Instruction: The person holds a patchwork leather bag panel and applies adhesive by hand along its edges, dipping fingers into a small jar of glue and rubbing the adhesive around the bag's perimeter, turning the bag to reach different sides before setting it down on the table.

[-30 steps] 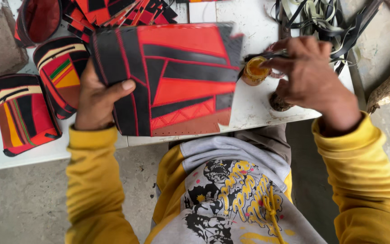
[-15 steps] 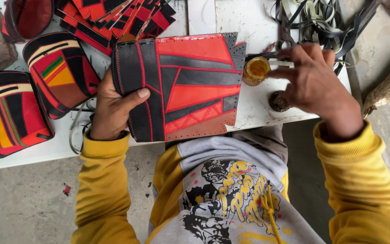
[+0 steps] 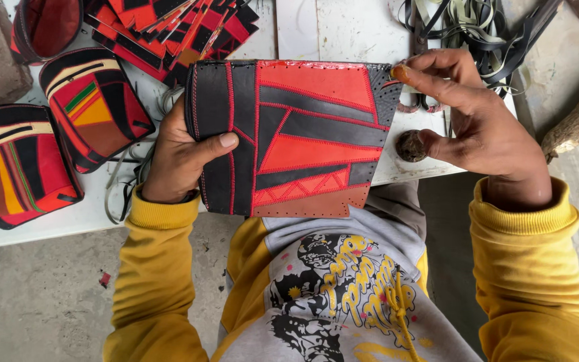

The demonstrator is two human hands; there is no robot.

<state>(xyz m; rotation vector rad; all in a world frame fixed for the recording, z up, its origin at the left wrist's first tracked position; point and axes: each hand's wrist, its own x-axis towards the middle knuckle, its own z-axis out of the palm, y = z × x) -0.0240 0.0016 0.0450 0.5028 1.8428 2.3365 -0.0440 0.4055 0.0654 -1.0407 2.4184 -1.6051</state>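
Now leather panel (image 3: pixel 303 137) between hands: left (image 3: pixel 182 157), right (image 3: pixel 477 127).

Red-and-black striped patchwork panel (image 3: pixel 296 134)

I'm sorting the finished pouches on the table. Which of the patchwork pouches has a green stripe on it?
The pouch nearer the left hand: the green-striped pouch. The far-left pouch shows only red, black, cream and orange.

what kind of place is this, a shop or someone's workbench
Most likely a small leather-craft workbench. The left hand holds a stitched red-and-black patchwork panel, finished pouches and a stack of cut panels lie on the white table, beside loose straps.
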